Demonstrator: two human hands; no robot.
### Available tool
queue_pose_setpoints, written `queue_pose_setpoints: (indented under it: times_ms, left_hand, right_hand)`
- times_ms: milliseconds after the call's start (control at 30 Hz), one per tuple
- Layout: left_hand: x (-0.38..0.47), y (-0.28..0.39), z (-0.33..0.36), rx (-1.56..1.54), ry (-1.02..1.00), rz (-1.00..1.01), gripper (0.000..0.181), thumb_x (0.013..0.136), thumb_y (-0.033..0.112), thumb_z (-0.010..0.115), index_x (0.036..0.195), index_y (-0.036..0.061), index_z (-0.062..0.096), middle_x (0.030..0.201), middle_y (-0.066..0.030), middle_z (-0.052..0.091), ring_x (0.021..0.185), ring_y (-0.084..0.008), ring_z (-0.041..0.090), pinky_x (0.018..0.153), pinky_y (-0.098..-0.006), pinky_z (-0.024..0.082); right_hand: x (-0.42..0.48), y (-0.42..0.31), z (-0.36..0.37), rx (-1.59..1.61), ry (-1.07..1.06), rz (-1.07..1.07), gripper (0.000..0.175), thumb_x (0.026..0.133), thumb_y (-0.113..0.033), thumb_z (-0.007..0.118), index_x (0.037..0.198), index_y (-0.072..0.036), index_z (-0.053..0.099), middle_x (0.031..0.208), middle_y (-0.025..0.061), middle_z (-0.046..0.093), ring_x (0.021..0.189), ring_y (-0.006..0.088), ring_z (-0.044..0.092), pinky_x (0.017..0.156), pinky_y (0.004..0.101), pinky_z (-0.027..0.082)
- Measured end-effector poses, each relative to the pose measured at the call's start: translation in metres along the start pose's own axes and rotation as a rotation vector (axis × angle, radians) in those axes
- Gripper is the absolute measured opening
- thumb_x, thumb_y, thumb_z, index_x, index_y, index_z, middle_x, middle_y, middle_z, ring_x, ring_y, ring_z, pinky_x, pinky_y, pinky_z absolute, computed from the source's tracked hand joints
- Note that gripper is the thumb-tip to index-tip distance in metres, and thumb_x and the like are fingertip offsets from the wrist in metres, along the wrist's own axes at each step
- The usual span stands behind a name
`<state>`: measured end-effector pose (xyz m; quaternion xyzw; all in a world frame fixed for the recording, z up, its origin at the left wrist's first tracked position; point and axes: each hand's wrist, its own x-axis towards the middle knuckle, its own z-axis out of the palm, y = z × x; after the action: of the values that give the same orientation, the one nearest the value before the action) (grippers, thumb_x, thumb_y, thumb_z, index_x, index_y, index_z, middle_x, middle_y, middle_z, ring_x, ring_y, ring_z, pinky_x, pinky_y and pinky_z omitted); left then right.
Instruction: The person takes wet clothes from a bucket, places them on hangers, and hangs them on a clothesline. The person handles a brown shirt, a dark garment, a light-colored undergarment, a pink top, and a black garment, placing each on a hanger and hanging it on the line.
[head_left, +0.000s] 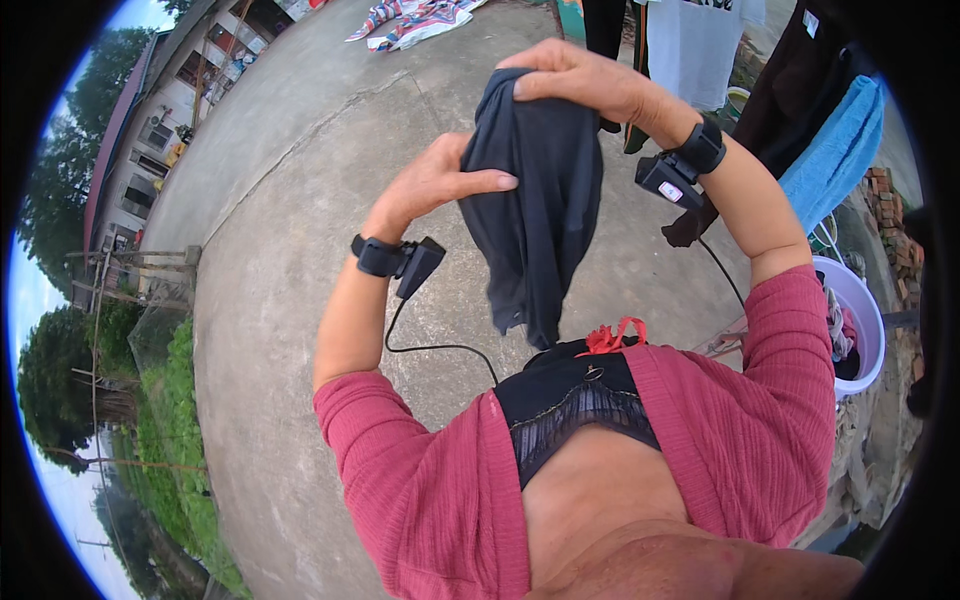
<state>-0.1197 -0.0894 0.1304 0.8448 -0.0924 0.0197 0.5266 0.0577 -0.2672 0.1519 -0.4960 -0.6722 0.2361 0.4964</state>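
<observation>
A dark grey cloth garment (551, 202) hangs in folds in front of my chest, held up by both hands. My left hand (442, 176) grips its left side, the thumb lying across the front and the fingers hidden behind the fabric. Higher up, my right hand (574, 79) clasps the bunched top edge between thumb and fingers. The garment's lower end dangles free above the concrete ground. Which kind of garment it is, I cannot tell. Each wrist carries a black strap with a small cabled device.
At the right hang a white shirt (691, 52), dark trousers (787, 90) and a blue towel (836, 154). Below them stands a pale purple basin (871, 330) with clothes inside. Bricks (889, 210) are piled behind. A striped sheet (420, 22) lies on the concrete yard (300, 262).
</observation>
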Motion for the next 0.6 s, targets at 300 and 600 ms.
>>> queue_pose_setpoints:
  times_ms: [300,600]
  left_hand:
    - [0.016,-0.003,-0.014,-0.428,0.124,0.130,0.025,0.095,0.020,0.062,0.109,-0.0007,0.066,0.095,-0.0001,0.066,0.089,-0.0078,0.060,0.079,-0.0232,0.047]
    - [0.045,-0.001,-0.009,-0.302,-0.055,0.182,0.025,0.092,0.010,0.060,0.114,-0.0022,0.065,0.096,-0.0009,0.067,0.091,-0.0100,0.059,0.079,-0.0267,0.048]
  right_hand:
    - [-0.035,0.015,-0.023,0.055,0.169,0.381,0.032,0.093,-0.030,0.065,0.108,-0.002,0.067,0.091,0.0023,0.069,0.085,0.0092,0.067,0.078,0.0219,0.055]
    - [-0.059,0.003,-0.022,-0.743,-0.339,0.408,0.053,0.090,-0.044,0.065,0.114,0.003,0.062,0.095,0.0142,0.068,0.089,0.0259,0.064,0.086,0.0336,0.050]
